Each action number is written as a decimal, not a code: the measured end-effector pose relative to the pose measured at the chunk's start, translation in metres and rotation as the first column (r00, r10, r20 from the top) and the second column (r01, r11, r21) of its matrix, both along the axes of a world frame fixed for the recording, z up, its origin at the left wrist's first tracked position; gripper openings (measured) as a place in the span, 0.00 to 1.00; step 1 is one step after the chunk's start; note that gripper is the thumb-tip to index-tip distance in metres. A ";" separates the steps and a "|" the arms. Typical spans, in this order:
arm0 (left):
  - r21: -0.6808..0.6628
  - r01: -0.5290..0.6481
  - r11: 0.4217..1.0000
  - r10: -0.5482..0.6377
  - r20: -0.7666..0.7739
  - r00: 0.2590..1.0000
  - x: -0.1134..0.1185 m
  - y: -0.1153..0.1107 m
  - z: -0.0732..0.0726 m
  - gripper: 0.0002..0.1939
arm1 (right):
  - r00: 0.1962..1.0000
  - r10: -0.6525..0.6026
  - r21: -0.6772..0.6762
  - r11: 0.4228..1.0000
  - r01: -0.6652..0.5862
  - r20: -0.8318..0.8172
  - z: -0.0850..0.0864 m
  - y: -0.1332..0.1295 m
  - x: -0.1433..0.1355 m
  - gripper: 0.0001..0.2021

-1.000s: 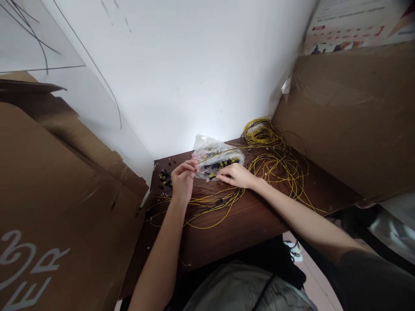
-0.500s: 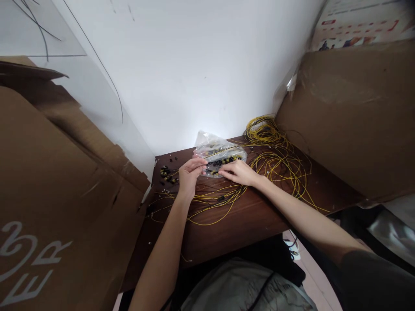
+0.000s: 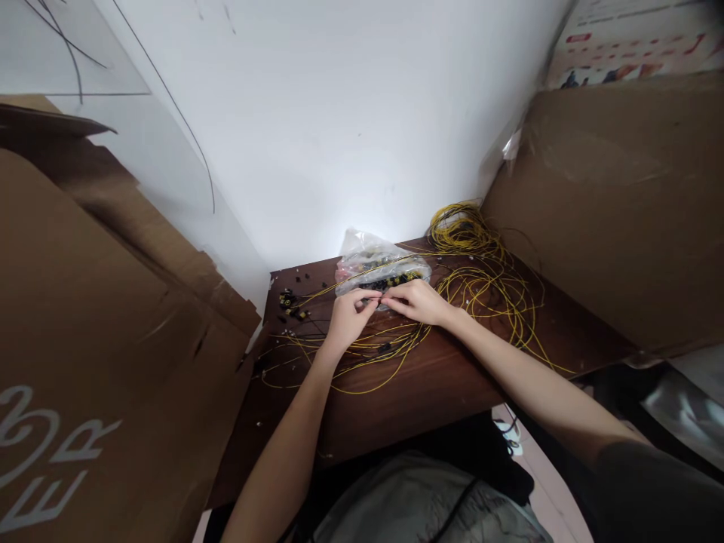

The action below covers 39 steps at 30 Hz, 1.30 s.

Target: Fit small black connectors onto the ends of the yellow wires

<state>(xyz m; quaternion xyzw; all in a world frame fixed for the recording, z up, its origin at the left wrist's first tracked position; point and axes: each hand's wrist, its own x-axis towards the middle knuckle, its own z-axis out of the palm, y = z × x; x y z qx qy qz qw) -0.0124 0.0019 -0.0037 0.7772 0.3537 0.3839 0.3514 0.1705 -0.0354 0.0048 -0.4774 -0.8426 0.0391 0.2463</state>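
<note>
My left hand point(image 3: 351, 315) and my right hand point(image 3: 417, 302) meet fingertip to fingertip over the brown table point(image 3: 407, 407). Both are closed in a pinch. A small dark piece seems to sit between the fingertips, too small to name. Just behind them lies a clear plastic bag point(image 3: 362, 245) with many small black and yellow parts point(image 3: 404, 277) in it. Thin yellow and black wires point(image 3: 396, 343) run across the table under and in front of my hands.
Coiled yellow wires point(image 3: 461, 230) pile up at the back right, with looser loops point(image 3: 480, 302) before them. Small black and yellow pieces point(image 3: 291, 302) lie at the left. Cardboard boxes flank the table, one left point(image 3: 113, 302) and one right point(image 3: 611, 204); a white wall point(image 3: 351, 136) stands behind.
My left hand has moved right and slightly toward me, so its fingertips now meet those of my right hand. The right hand has stayed almost in place.
</note>
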 end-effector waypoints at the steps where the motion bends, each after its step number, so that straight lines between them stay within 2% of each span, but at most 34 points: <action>1: 0.029 -0.007 1.000 0.008 -0.036 0.999 0.000 0.000 0.000 0.10 | 1.000 -0.001 -0.003 1.000 0.001 -0.001 0.000 0.000 0.000 0.15; 5: 0.077 -0.017 0.997 0.026 -0.107 0.994 0.000 -0.002 -0.001 0.12 | 1.000 -0.007 -0.022 1.000 0.007 0.007 0.000 0.000 0.000 0.16; 9: 0.086 -0.020 0.996 0.030 -0.112 0.993 0.000 -0.003 -0.002 0.13 | 1.000 -0.002 -0.035 0.999 0.002 0.005 0.000 0.000 0.000 0.16; 16: -0.120 0.029 0.992 -0.014 0.125 0.992 0.003 0.003 -0.005 0.13 | 1.000 -0.004 -0.035 0.999 0.003 -0.005 0.002 -0.001 0.000 0.16; 25: -0.128 0.008 0.992 0.016 0.185 0.983 0.003 0.002 -0.005 0.10 | 1.000 0.000 -0.041 0.999 0.000 0.005 0.002 0.000 0.000 0.16; 28: -0.197 0.000 0.980 0.050 0.249 0.967 0.003 0.001 -0.003 0.09 | 1.000 0.000 -0.037 0.999 0.001 0.015 0.001 -0.001 0.000 0.16; 32: -0.324 0.016 0.946 0.118 0.392 0.912 0.001 0.001 0.004 0.12 | 1.000 0.002 -0.033 0.999 -0.002 0.017 0.001 0.000 0.000 0.16; 35: -0.355 0.041 0.934 0.152 0.499 0.853 -0.004 0.002 0.012 0.17 | 1.000 0.002 -0.039 0.999 -0.002 0.011 0.000 0.000 0.001 0.15; 39: -0.440 0.154 0.885 0.190 0.641 0.744 -0.009 0.004 0.020 0.22 | 1.000 -0.021 -0.041 0.999 0.022 0.019 0.000 0.001 0.001 0.14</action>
